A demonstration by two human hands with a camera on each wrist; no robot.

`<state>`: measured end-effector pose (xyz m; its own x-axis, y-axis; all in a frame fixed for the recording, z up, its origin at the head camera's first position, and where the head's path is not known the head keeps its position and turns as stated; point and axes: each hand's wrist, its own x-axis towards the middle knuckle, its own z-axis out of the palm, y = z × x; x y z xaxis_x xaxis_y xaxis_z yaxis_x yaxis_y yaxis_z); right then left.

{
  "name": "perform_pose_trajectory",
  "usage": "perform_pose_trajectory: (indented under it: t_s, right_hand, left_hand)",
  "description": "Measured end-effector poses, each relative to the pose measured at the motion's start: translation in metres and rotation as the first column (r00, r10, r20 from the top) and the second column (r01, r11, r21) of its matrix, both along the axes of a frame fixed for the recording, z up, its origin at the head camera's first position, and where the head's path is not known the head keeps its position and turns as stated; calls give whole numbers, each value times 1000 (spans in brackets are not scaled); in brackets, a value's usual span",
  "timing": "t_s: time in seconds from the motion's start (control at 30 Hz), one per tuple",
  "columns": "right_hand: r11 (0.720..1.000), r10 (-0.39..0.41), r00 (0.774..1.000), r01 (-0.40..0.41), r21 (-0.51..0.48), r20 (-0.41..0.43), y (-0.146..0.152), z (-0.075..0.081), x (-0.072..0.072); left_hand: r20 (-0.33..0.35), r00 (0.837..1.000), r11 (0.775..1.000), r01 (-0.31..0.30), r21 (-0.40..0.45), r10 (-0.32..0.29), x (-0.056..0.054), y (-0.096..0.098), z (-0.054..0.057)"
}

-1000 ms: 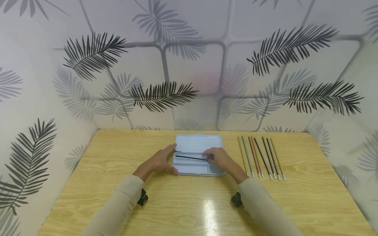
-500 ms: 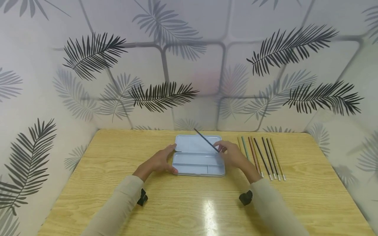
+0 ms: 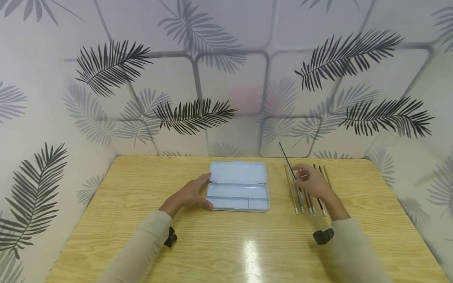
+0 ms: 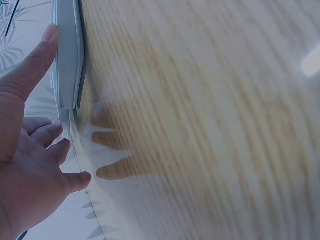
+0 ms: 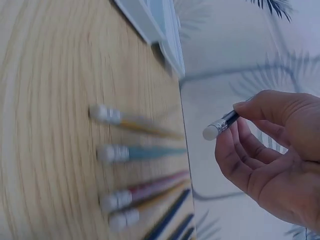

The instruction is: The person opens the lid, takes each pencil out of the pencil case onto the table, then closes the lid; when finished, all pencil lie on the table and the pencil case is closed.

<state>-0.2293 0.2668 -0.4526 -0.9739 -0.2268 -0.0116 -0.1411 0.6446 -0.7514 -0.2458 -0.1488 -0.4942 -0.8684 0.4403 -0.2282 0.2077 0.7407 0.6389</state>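
Note:
My right hand (image 3: pixel 313 182) pinches a black pencil (image 3: pixel 286 158) between thumb and fingers, above the row of pencils on the right. The pencil tilts up and away to the left; in the right wrist view its white eraser (image 5: pixel 211 132) sticks out below the fingertips. A pale blue pencil case (image 3: pixel 238 172) lies with its lid laid back, its compartments holding nothing. At the case's left end is my left hand (image 3: pixel 191 193), fingers spread. In the left wrist view its thumb (image 4: pixel 42 50) touches the case's side.
Several pencils lie side by side right of the case, erasers toward me, including a yellow one (image 5: pixel 145 128), a teal one (image 5: pixel 150 153) and a red one (image 5: pixel 155 187). Behind the wooden table (image 3: pixel 212 251) stands a leaf-patterned wall (image 3: pixel 240 86).
My right hand has lifted the black pencil out of the case and carried it right, over the pencil row. The left hand has stayed at the case.

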Motion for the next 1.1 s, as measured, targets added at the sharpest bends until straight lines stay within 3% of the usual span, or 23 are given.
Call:
perform_pose_trajectory:
  t_s: [0.2,0.53,0.87,1.1]
  right_hand:
    - [998,-47,995,50,-34,86,42,-1,6]
    - [993,-120,979,121,8,164,86,-8,14]
    - [953,-284,942,256,162,181,106,-17,22]
    - [923,-324,936,281,263,136,110,-24,22]
  left_hand:
    - [8,1000,1000,1,12,-1,0,0,0]
    - [19,1000,1000,-8,5,8,-1,0,-1]
    - [18,1000,1000,-8,3,8,0,0,0]
    - [10,1000,1000,-6,-1,6,0,-1,1]
